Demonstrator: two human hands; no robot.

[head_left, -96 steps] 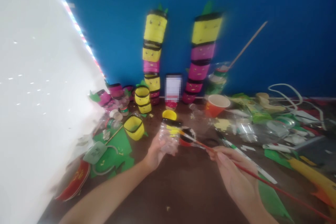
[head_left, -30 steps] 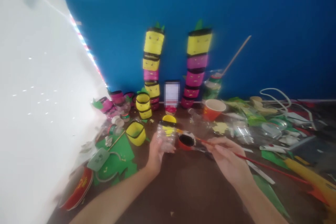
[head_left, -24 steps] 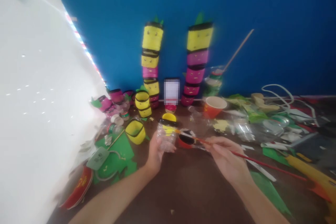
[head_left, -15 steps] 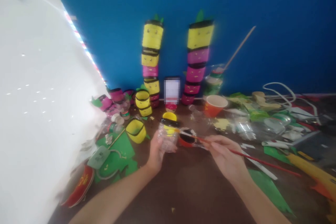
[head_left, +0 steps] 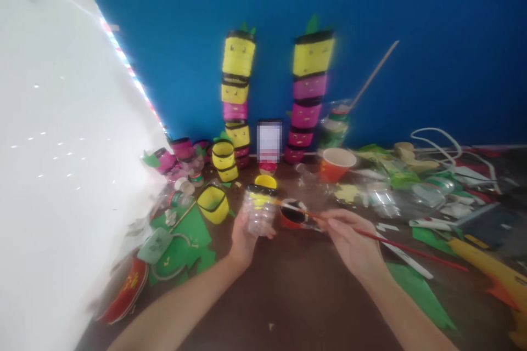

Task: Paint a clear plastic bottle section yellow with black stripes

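My left hand (head_left: 244,233) is closed around a clear plastic bottle piece (head_left: 260,222) with a black rim and a patch of yellow paint below it. A long red-handled paintbrush (head_left: 370,235) is pinched in my right hand (head_left: 349,241). Its tip reaches the right side of the bottle piece just below the black rim; blur hides whether they touch. Under the brush stands a small red cup (head_left: 291,224) with dark paint inside. Right behind the bottle piece is a yellow cup (head_left: 265,181).
Two tall stacks of painted cups, one mostly yellow (head_left: 239,57) and one mostly pink (head_left: 305,115), rise by the blue wall. Green paper (head_left: 191,230) and a yellow pot (head_left: 213,205) lie left. To the right are an orange-red paper cup (head_left: 335,167), clear bottles (head_left: 385,200) and a yellow glue gun (head_left: 489,266).
The bottle piece has turned a little and shifted slightly left in my left hand, showing its yellow patch more. The brush has moved slightly left with it.
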